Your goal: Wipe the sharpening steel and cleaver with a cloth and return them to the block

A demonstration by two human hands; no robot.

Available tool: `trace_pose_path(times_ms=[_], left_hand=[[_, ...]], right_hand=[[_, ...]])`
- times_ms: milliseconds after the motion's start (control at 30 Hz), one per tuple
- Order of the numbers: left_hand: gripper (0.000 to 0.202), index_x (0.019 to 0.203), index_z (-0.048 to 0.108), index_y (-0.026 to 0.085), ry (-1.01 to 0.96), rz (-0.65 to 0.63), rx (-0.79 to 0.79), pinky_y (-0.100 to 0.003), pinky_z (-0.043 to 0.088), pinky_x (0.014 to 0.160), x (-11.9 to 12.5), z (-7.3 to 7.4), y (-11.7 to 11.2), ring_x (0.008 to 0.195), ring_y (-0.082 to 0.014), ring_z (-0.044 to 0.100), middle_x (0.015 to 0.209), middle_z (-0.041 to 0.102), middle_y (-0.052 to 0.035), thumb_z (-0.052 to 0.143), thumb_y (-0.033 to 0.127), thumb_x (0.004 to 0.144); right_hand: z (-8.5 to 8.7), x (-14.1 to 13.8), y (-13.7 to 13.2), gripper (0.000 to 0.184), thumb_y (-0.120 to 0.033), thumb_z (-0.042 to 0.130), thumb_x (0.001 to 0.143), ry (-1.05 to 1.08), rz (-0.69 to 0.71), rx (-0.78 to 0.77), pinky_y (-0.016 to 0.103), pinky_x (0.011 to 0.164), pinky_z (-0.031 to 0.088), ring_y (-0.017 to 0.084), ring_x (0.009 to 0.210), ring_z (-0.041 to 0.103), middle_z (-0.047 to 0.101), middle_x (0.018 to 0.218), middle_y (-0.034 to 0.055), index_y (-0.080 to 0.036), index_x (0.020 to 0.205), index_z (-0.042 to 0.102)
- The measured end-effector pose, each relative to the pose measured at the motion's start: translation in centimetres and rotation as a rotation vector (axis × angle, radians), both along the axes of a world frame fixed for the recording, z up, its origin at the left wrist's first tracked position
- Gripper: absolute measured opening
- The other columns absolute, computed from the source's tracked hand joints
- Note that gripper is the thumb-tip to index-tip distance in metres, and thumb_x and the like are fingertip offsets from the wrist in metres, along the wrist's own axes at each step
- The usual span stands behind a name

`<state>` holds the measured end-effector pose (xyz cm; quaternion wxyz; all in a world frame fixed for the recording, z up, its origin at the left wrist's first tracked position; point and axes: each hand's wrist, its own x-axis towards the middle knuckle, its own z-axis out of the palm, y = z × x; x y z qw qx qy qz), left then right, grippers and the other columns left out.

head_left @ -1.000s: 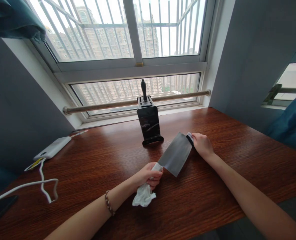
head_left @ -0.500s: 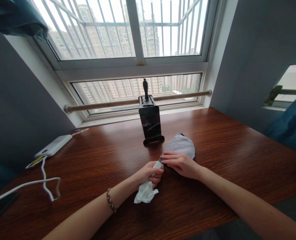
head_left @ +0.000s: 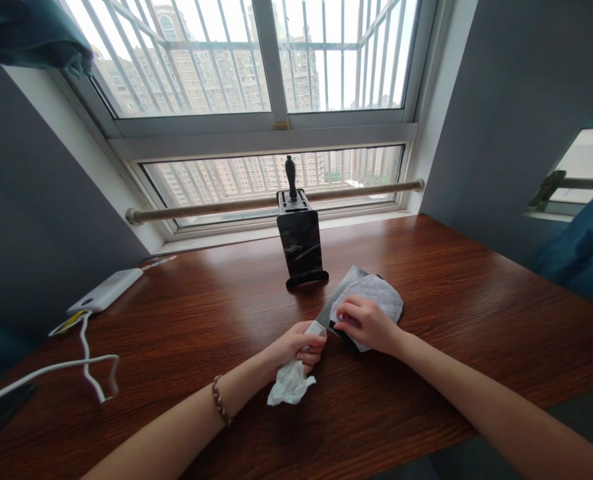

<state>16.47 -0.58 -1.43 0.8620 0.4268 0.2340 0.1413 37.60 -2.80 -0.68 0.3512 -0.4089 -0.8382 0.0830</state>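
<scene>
My left grip (head_left: pixel 299 345) closed round cleaver (head_left: pixel 338 296) at handle end, tissue (head_left: pixel 291 384) dangling below; pale cloth (head_left: pixel 385 297) ahead, partly covering blade. Right grip (head_left: pixel 369 325) half-curled on cloth; pinching, I cannot tell.

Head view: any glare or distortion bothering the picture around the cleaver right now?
Head view: sky washes out through the window, side walls dim; head view: soft sheen on the wooden tabletop; head view: wide-angle stretch toward the corners, cleaver blade without harsh glare.

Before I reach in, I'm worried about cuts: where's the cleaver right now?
In the head view, the cleaver is just right of centre, held in the left hand, partly covered by the grey cloth.
</scene>
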Motion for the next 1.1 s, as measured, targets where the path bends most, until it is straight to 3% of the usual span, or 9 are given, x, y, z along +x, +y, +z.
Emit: trace_pose_path(times_ms=[133, 333, 633, 900, 1100], left_hand=[[0.023, 0.073, 0.040, 0.017, 0.007, 0.002, -0.033, -0.012, 0.015, 0.032, 0.0, 0.1, 0.2, 0.035, 0.0002, 0.017, 0.052, 0.032, 0.0089, 0.062, 0.021, 0.074], [0.021, 0.071, 0.040, 0.016, -0.008, -0.007, -0.040, -0.012, 0.016, 0.031, 0.0, 0.1, 0.3, 0.034, 0.0001, 0.016, 0.050, 0.032, 0.0088, 0.061, 0.020, 0.074], [0.023, 0.071, 0.040, 0.017, 0.005, 0.023, -0.028, -0.012, 0.015, 0.031, 0.1, 0.0, 0.4, 0.034, 0.0006, 0.016, 0.051, 0.034, 0.0084, 0.063, 0.021, 0.073], [0.025, 0.069, 0.039, 0.017, 0.000, 0.029, -0.020, -0.012, 0.017, 0.032, 0.0, 0.2, 0.2, 0.035, 0.0002, 0.016, 0.051, 0.032, 0.0087, 0.063, 0.022, 0.072], [0.023, 0.072, 0.040, 0.017, 0.005, 0.039, 0.006, -0.012, 0.017, 0.031, 0.0, 0.5, -0.1, 0.035, 0.0000, 0.015, 0.051, 0.034, 0.0087, 0.063, 0.021, 0.072]], right_hand=[[0.7, 0.0, -0.5, 0.009, -0.025, 0.054, 0.082, -0.015, 0.181, -0.061, 0.027, 0.070, 0.043, 0.016, 0.077, 0.053, 0.057, 0.083, 0.0048, -0.018, 0.085, 0.058], [1.1, 0.6, -0.2, 0.005, -0.021, 0.057, 0.077, -0.059, 0.242, -0.129, 0.023, 0.063, 0.041, 0.012, 0.069, 0.049, 0.053, 0.076, 0.0010, -0.018, 0.076, 0.054], [0.5, 2.9, 1.1, 0.007, -0.016, 0.049, 0.080, -0.054, -0.061, -0.100, 0.027, 0.059, 0.035, 0.014, 0.063, 0.045, 0.051, 0.071, 0.0024, -0.017, 0.074, 0.049], [0.8, 1.1, 0.0, 0.006, -0.019, 0.058, 0.076, -0.134, 0.094, -0.078, 0.023, 0.062, 0.039, 0.013, 0.068, 0.050, 0.055, 0.073, 0.0004, -0.019, 0.074, 0.052], [0.1, 3.3, 1.9, 0.009, -0.022, 0.050, 0.082, -0.080, -0.209, -0.031, 0.028, 0.066, 0.039, 0.016, 0.070, 0.050, 0.054, 0.074, 0.0033, -0.018, 0.075, 0.051]])
